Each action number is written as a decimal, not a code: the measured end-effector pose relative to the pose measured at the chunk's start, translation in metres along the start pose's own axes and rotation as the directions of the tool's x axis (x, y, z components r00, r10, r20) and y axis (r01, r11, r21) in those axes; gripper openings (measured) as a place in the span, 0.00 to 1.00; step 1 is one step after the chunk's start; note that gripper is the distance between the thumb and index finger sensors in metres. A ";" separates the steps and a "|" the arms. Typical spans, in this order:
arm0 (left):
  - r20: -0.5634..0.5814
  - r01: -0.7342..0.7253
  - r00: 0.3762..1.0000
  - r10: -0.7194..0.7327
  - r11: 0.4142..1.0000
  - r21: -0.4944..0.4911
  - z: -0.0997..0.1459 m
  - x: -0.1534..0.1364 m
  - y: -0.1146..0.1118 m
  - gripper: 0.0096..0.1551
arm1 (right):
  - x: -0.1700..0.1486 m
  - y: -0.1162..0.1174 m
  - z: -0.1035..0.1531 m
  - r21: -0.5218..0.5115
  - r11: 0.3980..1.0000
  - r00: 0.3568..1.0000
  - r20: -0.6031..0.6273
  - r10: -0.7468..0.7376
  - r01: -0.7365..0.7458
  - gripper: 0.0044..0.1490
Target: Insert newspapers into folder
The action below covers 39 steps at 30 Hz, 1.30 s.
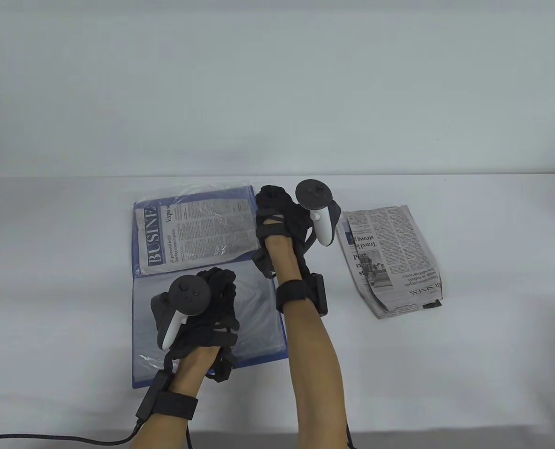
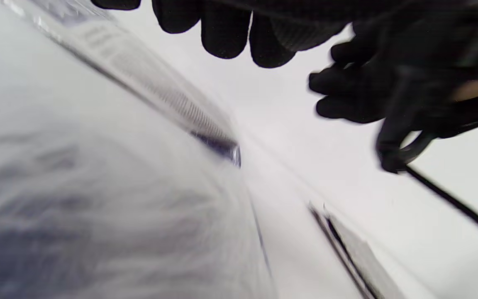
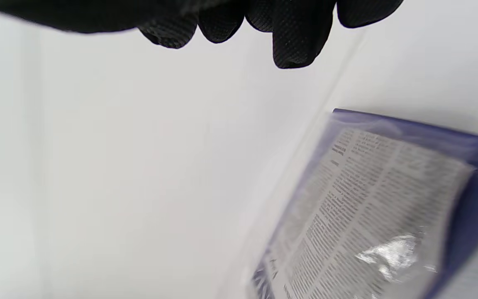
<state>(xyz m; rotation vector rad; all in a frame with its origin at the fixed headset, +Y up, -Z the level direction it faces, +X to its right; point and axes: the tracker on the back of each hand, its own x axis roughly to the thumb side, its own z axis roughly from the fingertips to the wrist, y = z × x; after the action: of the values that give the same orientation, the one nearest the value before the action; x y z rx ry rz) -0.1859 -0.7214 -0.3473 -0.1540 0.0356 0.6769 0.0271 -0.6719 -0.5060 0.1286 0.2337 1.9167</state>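
Two newspapers show on the table [image 1: 492,224]: one [image 1: 195,231] sits inside a clear sleeve of the open blue folder [image 1: 142,374], the other [image 1: 392,257] lies folded well to its right. Left hand [image 1: 202,306] rests on the folder's near sleeve (fingers loosely curled, gripping nothing visible). Right hand [image 1: 280,220] hovers at the folder's far right corner, fingers hanging free, empty.

table view: high, front-on | wrist views: close, low, tilted | shared: folder [image 1: 268,336] [image 3: 477,207]
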 end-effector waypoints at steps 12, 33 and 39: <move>0.054 0.450 0.875 -0.482 0.767 -0.458 -0.023 0.001 -0.062 0.36 | -0.071 0.024 0.107 0.209 0.957 0.979 0.065 0.192 -0.201 0.37; -0.029 0.061 0.997 -0.074 0.945 -0.321 -0.010 -0.020 -0.019 0.23 | -0.091 0.050 0.104 0.487 0.864 0.984 -0.046 0.173 -0.129 0.35; -0.017 0.120 0.991 -0.132 0.939 -0.323 -0.009 -0.014 -0.022 0.22 | -0.087 0.055 0.103 0.453 0.876 0.977 -0.040 0.208 -0.167 0.24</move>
<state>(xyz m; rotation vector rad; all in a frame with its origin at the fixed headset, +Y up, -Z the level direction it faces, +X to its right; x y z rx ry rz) -0.1827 -0.7485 -0.3525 -0.4805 -0.0480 0.5474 0.0281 -0.7612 -0.3909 0.3881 0.7490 2.0339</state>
